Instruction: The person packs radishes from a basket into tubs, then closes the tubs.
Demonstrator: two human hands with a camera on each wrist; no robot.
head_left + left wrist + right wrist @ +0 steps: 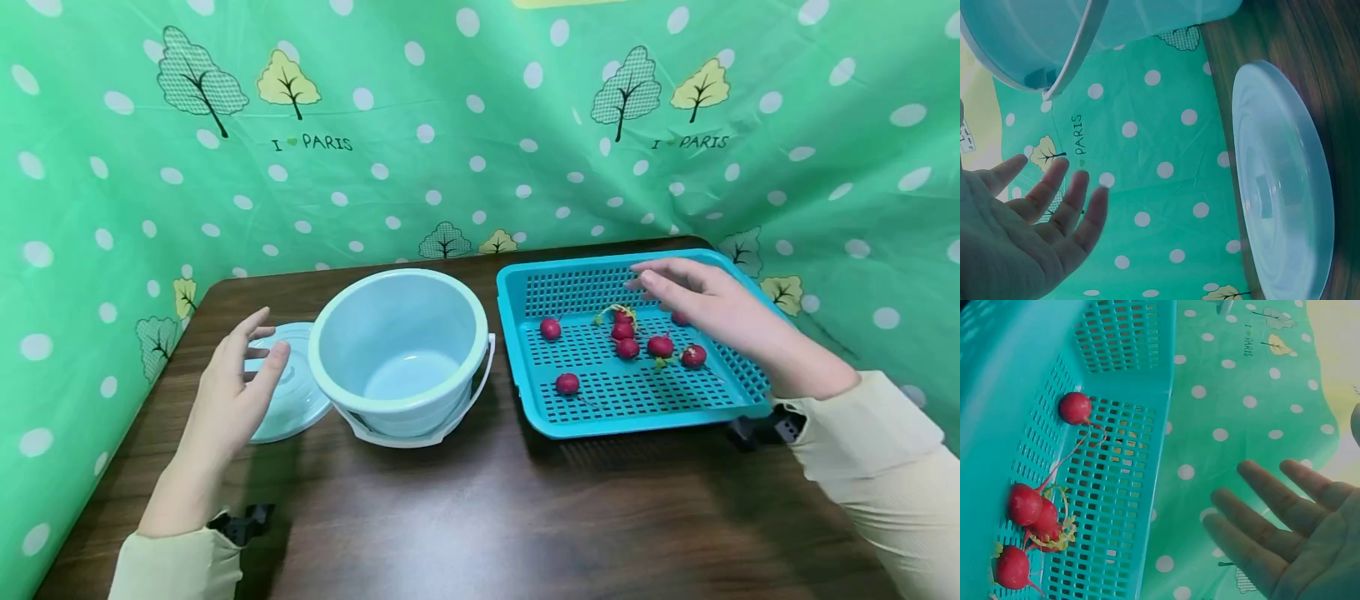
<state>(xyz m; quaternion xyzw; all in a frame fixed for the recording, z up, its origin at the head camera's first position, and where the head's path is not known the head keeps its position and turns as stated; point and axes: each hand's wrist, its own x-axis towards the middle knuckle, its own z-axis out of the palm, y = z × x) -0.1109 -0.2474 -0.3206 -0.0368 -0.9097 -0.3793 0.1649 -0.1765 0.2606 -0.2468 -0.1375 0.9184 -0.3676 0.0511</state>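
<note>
1. Right hand (705, 304) hangs over the right half of the teal perforated tray (525, 287), right of centre in the head view, fingers straight and spread, gripping nothing; the radishes (628, 347) lie loose on the tray floor just below it.
2. Left hand (240, 387), lower left of that view, is also relaxed and empty, fingers near the pale blue lid (288, 417) lying flat on the dark wooden table (480, 517), beside the empty pale blue bucket (401, 350).
3. Risk, as I judge it: the radishes are small, round and trailing thin roots, so a loose pinch could let one roll away across the tray or drop onto the table. The bucket's handle hangs down at its front and might get nudged.
4. Right wrist view shows the empty palm (1310, 550) and the thin roots and green stubs clearly; the head view hides the palm.
5. Left wrist view shows the lid's recessed top (1279, 194), while no radishes appear there.
</note>
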